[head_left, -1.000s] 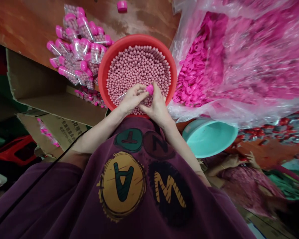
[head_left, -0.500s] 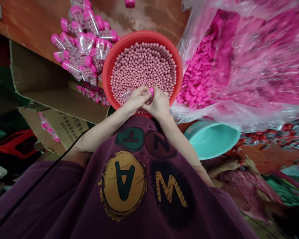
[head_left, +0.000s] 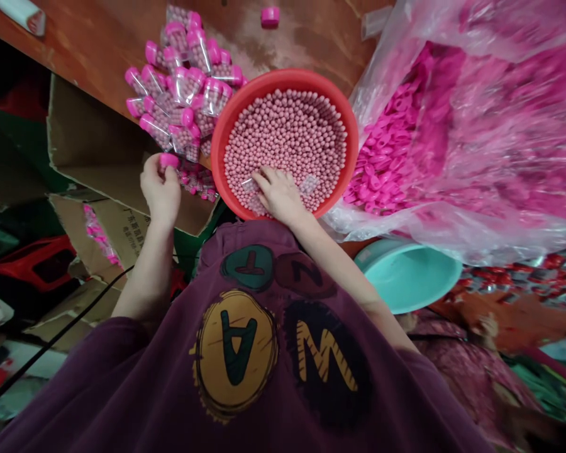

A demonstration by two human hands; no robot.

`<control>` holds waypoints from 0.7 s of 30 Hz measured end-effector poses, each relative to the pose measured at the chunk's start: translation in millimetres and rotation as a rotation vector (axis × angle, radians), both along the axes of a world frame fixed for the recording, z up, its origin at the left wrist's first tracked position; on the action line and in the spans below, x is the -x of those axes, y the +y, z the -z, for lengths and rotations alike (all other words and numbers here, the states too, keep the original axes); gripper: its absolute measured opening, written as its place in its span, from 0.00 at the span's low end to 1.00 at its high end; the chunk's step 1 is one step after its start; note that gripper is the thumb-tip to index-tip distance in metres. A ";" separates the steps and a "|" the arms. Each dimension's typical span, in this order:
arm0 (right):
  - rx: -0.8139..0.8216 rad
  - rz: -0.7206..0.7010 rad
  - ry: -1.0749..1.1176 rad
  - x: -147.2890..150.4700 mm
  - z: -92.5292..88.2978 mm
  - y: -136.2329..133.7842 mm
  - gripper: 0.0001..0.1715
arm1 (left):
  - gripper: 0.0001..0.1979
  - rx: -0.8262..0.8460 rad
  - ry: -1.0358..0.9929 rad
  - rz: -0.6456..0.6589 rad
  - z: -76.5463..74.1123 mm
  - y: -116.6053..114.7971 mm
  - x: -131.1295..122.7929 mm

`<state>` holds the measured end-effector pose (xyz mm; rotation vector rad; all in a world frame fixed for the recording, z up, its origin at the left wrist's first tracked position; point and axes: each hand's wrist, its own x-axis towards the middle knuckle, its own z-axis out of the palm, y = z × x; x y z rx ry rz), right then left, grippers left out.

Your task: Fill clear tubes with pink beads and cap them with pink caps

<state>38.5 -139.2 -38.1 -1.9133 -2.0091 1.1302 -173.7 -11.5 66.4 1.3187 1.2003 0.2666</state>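
My left hand is shut on a pink cap just left of the basin, beside a heap of clear bottles with pink caps filled with pale pink beads. Any bottle body under that cap is hidden by my fingers. My right hand rests with spread fingers on the pale pink beads inside a red plastic basin. Small clear plastic pieces lie among the beads near those fingers. A single pink cap sits alone on the brown table.
A clear plastic bag of magenta parts lies right of the basin. Below it sits a teal basin. An open cardboard box stands at the left. A co-worker's hand shows at lower right.
My left hand has left the basin and moved left to the bottle heap, carrying the pink cap. My hands were together over the beads; now they are apart.
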 end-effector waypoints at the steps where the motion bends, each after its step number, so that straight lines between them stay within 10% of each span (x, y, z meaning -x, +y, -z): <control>1: 0.009 -0.014 0.009 2.3 5.1 2.7 0.30 | 0.21 -0.024 0.021 0.017 -0.4 0.2 -0.4; 6: 0.008 0.129 0.136 -6.7 21.6 10.2 0.24 | 0.15 -0.170 0.124 0.099 18.2 -17.6 -24.9; 12: -0.095 0.147 0.000 -27.0 11.8 -2.7 0.30 | 0.06 -0.296 0.178 0.387 75.2 -39.2 -74.8; 17: -0.100 0.243 0.017 -31.0 15.4 -13.6 0.35 | 0.03 -0.105 0.161 0.587 111.0 -17.3 -108.1; 21: -0.227 0.432 0.056 -57.1 22.8 -37.3 0.37 | 0.05 -0.321 0.214 0.478 121.6 0.8 -116.2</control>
